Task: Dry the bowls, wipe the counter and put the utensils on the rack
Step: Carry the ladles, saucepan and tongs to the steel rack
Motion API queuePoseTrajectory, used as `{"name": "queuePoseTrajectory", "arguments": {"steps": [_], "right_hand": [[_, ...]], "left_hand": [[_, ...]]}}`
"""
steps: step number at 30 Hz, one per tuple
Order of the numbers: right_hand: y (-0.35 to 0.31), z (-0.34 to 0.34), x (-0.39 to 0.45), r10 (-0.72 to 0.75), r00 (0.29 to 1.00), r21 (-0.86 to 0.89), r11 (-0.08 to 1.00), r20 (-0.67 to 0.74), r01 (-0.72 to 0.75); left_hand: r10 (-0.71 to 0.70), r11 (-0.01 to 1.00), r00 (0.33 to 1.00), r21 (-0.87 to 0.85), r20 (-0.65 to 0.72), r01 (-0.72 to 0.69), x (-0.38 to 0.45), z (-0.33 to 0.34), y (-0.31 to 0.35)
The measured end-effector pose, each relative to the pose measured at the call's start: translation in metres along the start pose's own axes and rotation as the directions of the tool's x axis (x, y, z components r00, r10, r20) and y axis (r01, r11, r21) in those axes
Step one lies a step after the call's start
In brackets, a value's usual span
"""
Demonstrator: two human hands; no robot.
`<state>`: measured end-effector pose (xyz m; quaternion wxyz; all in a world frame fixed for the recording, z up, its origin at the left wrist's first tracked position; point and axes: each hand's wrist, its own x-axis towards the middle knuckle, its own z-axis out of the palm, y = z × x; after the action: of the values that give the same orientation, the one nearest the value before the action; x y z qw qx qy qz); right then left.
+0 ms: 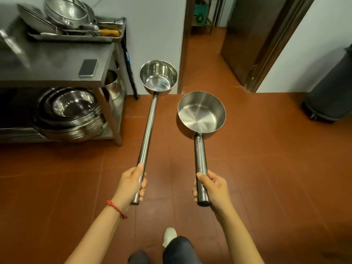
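Red-brown tiled floor [247, 168], pale walls [156, 35], a brown door [247, 44] standing open, and possibly a dark bin [331, 92] at right.

Even, fairly bright indoor light is seen, with soft glare on the steel ladle bowls [201, 112]. Straight lines are bowed at the edges; the worktop [57, 60] at left is smeared by blur.
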<state>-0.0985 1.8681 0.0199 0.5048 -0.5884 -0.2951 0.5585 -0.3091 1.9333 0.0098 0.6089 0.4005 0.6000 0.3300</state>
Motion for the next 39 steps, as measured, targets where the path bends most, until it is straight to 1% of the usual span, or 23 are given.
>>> {"name": "queuePoseTrajectory", "arguments": {"steps": [8,11,15,22,26,32,39], "right_hand": [[-0.066,0.022,0.144,-0.005,0.995,-0.026,1.000,0.099,0.008],[-0.084,0.037,0.206,-0.005,0.994,-0.056,0.998,0.107,0.012],[-0.114,0.065,0.295,-0.003,0.992,-0.047,0.999,0.129,0.010],[-0.178,0.105,0.423,-0.017,0.981,-0.063,0.998,0.192,0.030],[-0.206,0.119,0.495,-0.022,0.970,-0.075,0.996,0.242,0.041],[-0.244,0.133,0.619,-0.012,0.929,-0.133,0.989,0.370,0.066],[-0.295,0.157,0.734,0.039,0.850,-0.220,0.971,0.526,0.092]], "left_hand": [[0.039,0.999,0.998,-0.031,-0.057,-0.041,0.119,0.004,0.074],[0.045,0.997,0.995,-0.057,-0.086,-0.050,0.177,-0.001,0.101],[0.048,0.994,0.992,-0.094,-0.115,-0.059,0.259,-0.011,0.144],[0.063,0.987,0.983,-0.137,-0.172,-0.087,0.368,-0.026,0.227],[0.066,0.984,0.972,-0.149,-0.227,-0.102,0.423,-0.027,0.261],[0.080,0.969,0.931,-0.191,-0.355,-0.156,0.510,-0.016,0.308],[0.024,0.948,0.855,-0.260,-0.517,-0.184,0.577,-0.013,0.355]]}}
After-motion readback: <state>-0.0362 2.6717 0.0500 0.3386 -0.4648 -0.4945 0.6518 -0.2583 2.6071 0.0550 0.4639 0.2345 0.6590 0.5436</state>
